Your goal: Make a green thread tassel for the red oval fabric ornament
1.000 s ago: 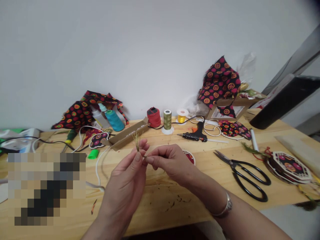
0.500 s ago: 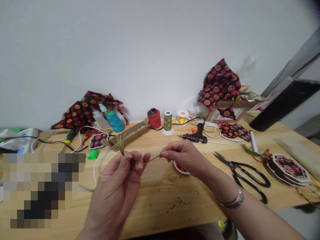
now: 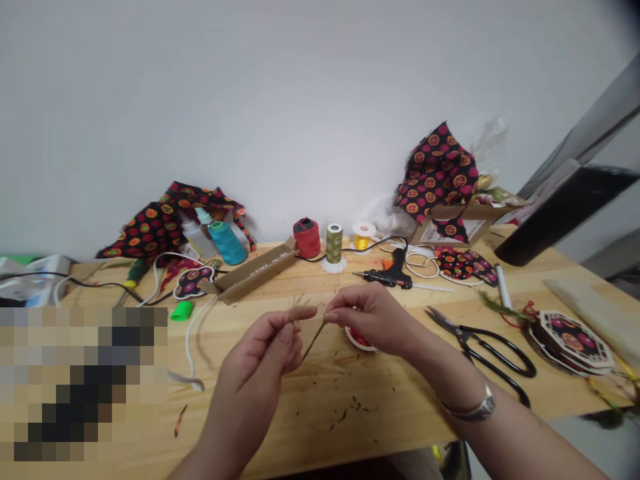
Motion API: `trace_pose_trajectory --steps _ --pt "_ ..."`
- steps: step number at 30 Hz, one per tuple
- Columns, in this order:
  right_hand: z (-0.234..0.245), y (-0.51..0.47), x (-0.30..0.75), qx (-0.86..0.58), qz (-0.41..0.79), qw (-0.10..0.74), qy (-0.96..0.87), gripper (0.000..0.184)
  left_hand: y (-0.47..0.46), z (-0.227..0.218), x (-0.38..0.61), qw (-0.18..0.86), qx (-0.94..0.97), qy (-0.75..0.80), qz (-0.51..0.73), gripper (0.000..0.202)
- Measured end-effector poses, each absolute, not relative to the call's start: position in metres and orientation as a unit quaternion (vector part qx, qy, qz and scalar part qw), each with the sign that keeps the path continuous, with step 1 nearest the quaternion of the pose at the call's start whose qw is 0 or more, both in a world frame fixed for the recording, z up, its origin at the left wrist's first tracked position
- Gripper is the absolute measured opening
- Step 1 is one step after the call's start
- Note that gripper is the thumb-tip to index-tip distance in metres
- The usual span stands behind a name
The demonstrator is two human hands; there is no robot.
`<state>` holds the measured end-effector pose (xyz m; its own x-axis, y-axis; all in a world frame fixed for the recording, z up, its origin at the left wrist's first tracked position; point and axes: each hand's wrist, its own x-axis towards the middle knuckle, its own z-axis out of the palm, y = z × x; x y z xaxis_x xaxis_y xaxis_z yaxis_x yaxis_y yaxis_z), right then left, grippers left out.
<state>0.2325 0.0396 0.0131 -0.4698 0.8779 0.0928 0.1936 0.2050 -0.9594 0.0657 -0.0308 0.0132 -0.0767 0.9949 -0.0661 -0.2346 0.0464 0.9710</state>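
Observation:
My left hand (image 3: 265,367) is closed, thumb against fingers, on a small bundle of olive-green threads (image 3: 299,308) whose loose ends fan out above the fingertips. Close by on the right, my right hand (image 3: 367,317) pinches an olive-green strand (image 3: 313,343). That strand slants down to the left, behind the fingers of my left hand; whether it joins the bundle is hidden. Under my right hand lies a round red piece with a white rim (image 3: 357,339), partly covered. Black-handled scissors (image 3: 470,337) rest open to the right.
Thread spools in teal (image 3: 227,243), red (image 3: 307,239), olive (image 3: 334,244) and yellow (image 3: 362,237) stand along the wall. A black glue gun (image 3: 390,275) lies before them. Patterned octagonal pieces (image 3: 575,340) are stacked at right; a long cardboard box (image 3: 260,273) lies left of centre.
My left hand has moved right and turned, bringing the bundle closer to my right hand. The strand between the hands now slopes more steeply. My right hand stays nearly in place.

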Motion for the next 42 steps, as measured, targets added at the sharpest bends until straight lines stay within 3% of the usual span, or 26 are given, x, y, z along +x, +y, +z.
trace_pose_trajectory --steps 3,11,18,26,33,42 --pt "0.016 0.033 0.231 -0.362 0.457 0.332 -0.741 0.013 -0.029 0.007 0.069 0.544 0.414 0.497 0.534 0.009" --pt "0.022 0.022 0.228 -0.337 0.314 0.262 -0.848 0.021 -0.031 0.0 0.07 0.584 0.414 0.495 0.493 0.02" --pt "0.024 0.022 0.229 -0.294 0.268 0.262 -0.879 0.026 -0.033 0.001 0.072 0.546 0.431 0.538 0.476 0.031" --pt "0.023 0.023 0.228 -0.264 0.266 0.253 -0.892 0.027 -0.032 -0.004 0.075 0.627 0.311 0.51 0.5 0.045" --pt "0.022 0.024 0.227 -0.269 0.216 0.23 -0.91 0.018 -0.034 -0.005 0.076 0.613 0.343 0.53 0.475 0.029" --pt "0.02 0.028 0.228 -0.268 0.216 0.234 -0.909 0.015 -0.032 -0.006 0.069 0.631 0.363 0.51 0.458 0.027"
